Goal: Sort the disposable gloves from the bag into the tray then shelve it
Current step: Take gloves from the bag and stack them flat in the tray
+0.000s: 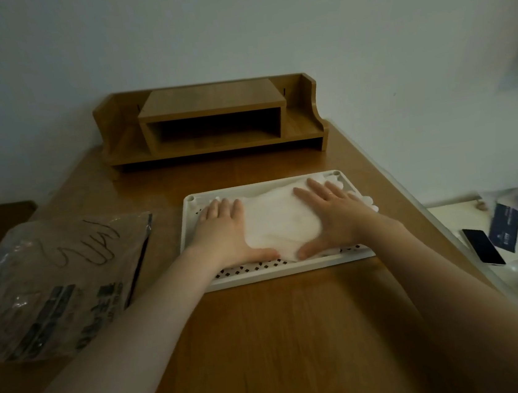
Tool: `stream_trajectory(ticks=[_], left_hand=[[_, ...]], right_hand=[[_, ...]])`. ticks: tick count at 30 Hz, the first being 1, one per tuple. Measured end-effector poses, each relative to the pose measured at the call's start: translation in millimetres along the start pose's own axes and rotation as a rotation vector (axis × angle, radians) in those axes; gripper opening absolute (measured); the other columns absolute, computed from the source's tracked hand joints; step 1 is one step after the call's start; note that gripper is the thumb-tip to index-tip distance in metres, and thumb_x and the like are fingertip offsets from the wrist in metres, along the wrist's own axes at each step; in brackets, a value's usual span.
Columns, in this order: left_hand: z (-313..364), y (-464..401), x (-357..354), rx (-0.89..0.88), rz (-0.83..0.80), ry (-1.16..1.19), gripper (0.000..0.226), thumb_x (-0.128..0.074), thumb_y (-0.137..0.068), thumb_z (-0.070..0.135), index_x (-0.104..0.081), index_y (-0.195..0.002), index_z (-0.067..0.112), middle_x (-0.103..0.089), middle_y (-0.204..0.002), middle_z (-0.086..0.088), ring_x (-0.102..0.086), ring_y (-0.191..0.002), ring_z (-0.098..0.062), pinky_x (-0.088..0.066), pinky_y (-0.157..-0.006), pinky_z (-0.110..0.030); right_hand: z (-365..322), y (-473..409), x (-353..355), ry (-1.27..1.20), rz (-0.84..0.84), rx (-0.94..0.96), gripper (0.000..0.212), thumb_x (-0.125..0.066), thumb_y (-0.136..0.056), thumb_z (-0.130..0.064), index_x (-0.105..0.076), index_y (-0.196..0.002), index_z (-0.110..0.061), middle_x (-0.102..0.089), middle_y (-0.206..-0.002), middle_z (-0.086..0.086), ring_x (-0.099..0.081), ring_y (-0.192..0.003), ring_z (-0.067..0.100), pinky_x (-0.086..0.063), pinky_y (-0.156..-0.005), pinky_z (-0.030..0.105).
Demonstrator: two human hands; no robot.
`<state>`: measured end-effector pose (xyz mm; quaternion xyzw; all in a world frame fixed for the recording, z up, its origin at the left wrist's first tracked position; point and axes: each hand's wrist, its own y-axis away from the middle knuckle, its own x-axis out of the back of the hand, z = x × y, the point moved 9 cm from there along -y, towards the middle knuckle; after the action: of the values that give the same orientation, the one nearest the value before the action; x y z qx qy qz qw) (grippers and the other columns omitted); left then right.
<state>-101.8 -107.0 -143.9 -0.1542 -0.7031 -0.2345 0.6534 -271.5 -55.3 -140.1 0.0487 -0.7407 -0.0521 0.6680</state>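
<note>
1. Both hands lie flat with fingers straight on the gloves (273, 223): left hand (227, 229) presses their left edge, right hand (331, 217) their right.
2. Gloves sit stacked inside the white tray (288, 269) on the wooden table (283, 339).
3. Clear bag (54, 284) lies left of the tray; wooden shelf (210, 124) stands behind it.

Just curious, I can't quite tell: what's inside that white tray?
A pile of thin white disposable gloves lies in the tray, pressed flat by the left hand and right hand. The tray's perforated floor shows in front; the rest is covered.
</note>
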Motion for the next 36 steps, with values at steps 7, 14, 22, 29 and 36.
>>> stream_trajectory(ticks=[7,14,22,29,36], left_hand=[[-14,0,13,0.032,0.101,-0.121,0.113,-0.040,-0.065,0.088,-0.029,-0.142,0.006,-0.038,-0.143,-0.012,-0.037,-0.130,-0.030,-0.024,-0.113,-0.040],[-23,6,14,0.026,0.147,-0.083,0.099,-0.043,-0.072,0.079,-0.027,-0.140,0.009,-0.037,-0.141,-0.010,-0.038,-0.127,-0.027,-0.032,-0.106,-0.038],[-34,11,-2,0.083,-0.038,0.097,0.121,-0.006,-0.058,0.090,0.016,-0.149,0.014,0.024,-0.155,-0.008,0.023,-0.142,-0.028,0.012,-0.116,-0.047],[-54,41,12,0.404,0.137,0.724,0.069,-0.023,-0.097,0.056,-0.010,-0.151,0.014,-0.025,-0.153,-0.013,-0.045,-0.126,-0.031,-0.043,-0.094,-0.041],[-87,53,-13,0.669,0.127,1.243,0.032,-0.044,-0.097,0.031,-0.063,-0.098,0.005,-0.063,-0.083,-0.012,-0.057,-0.070,-0.025,-0.045,-0.062,-0.032]], right_hand=[[12,-6,-8,-0.266,0.045,-0.042,0.129,-0.070,-0.055,-0.074,0.008,-0.150,-0.033,0.009,-0.160,-0.006,0.008,-0.146,0.025,-0.004,-0.116,0.058],[8,-2,-1,-0.480,0.077,0.037,0.119,-0.079,-0.060,-0.057,-0.007,-0.151,-0.029,0.003,-0.160,-0.008,0.003,-0.146,0.017,-0.009,-0.118,0.047],[14,3,-9,-0.145,0.020,-0.107,0.116,-0.054,-0.061,-0.083,0.003,-0.150,-0.035,0.011,-0.160,0.002,0.009,-0.146,0.027,0.006,-0.116,0.050],[46,43,23,-0.465,0.464,-0.345,0.085,-0.031,-0.079,-0.078,-0.040,-0.140,-0.019,-0.032,-0.151,0.006,-0.028,-0.139,0.027,-0.016,-0.113,0.051],[74,65,-2,-0.766,0.453,-0.676,0.039,-0.034,-0.097,-0.035,-0.046,-0.071,-0.009,-0.043,-0.069,0.005,-0.045,-0.066,0.021,-0.037,-0.058,0.031]])
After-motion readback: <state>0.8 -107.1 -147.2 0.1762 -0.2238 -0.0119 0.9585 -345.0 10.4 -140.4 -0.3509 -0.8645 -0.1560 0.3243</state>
